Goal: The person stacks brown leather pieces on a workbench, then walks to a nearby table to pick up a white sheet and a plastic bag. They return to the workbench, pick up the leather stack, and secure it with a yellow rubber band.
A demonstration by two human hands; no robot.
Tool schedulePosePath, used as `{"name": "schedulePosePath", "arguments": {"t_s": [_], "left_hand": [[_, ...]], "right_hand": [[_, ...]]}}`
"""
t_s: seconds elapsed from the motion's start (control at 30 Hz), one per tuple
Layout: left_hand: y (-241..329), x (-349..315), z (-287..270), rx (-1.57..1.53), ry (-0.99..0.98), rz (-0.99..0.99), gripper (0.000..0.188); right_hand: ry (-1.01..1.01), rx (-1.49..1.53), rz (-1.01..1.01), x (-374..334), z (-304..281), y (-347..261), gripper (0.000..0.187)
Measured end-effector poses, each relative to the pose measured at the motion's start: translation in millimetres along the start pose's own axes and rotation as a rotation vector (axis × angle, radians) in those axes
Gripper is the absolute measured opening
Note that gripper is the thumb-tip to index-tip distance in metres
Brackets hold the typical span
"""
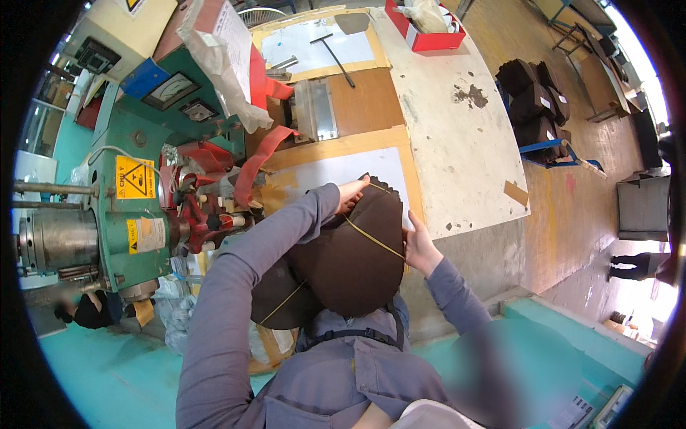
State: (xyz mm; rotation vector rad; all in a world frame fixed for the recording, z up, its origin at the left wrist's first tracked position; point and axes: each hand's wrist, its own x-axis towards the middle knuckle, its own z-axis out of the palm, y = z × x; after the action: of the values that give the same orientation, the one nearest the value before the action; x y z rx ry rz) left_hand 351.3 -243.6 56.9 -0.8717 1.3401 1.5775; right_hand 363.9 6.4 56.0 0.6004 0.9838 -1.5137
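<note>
A thick bundle of dark brown cut pieces [350,268], perhaps fabric, is held upright in front of my body at the table's near edge. A thin yellow band [373,239] runs slantwise across it. My left hand [351,197] is closed on its upper edge, near the jagged corner. Along the right edge, my right hand [420,247] grips the bundle with the thumb pointing up; its other fingers are partly hidden. Lower left, a second dark bundle [289,304] with a yellow band sits partly behind the first.
A green machine [118,214] with red clamp parts [207,222] stands close on my left. On the table [457,143] lie a T-shaped metal rod [336,61], a clear block [315,109] and a red box [425,28]. Dark bundles [532,100] fill a blue trolley [564,146] at right.
</note>
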Motion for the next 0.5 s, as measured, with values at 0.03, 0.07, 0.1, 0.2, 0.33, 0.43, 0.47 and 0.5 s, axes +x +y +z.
{"name": "schedulePosePath", "arguments": {"t_s": [0.03, 0.07, 0.1, 0.2, 0.33, 0.43, 0.47, 0.5], "left_hand": [[4.4, -2.0, 1.6, 0.041, -0.025, 0.004, 0.068], [9.8, -12.3, 6.9, 0.025, -0.066, 0.032, 0.068], [12.4, -23.4, 13.8, 0.008, -0.107, 0.059, 0.069], [11.2, -50.4, 19.1, -0.062, -0.198, 0.12, 0.068], [16.3, -77.5, 30.4, -0.105, -0.23, 0.056, 0.067], [21.3, -84.4, 33.6, -0.085, -0.216, 0.03, 0.066], [18.9, -82.0, 32.2, -0.11, -0.246, 0.062, 0.067], [14.5, -75.8, 29.5, -0.135, -0.277, 0.093, 0.067]], "right_hand": [[0.006, 0.009, 0.02, -1.4, 5.3, 0.1, 0.087], [0.074, -0.014, -0.046, -24.2, 31.7, -4.6, 0.088], [0.079, -0.025, -0.064, -21.9, 28.4, -4.8, 0.087], [0.055, -0.056, -0.123, -22.6, 17.3, -1.2, 0.086], [0.095, -0.187, -0.101, -19.7, 23.4, -9.1, 0.084], [0.061, -0.267, -0.085, -25.0, 29.2, -16.1, 0.074], [0.035, -0.224, -0.12, -28.6, 34.2, -17.2, 0.069], [0.01, -0.18, -0.155, -31.8, 41.2, -17.0, 0.065]]}}
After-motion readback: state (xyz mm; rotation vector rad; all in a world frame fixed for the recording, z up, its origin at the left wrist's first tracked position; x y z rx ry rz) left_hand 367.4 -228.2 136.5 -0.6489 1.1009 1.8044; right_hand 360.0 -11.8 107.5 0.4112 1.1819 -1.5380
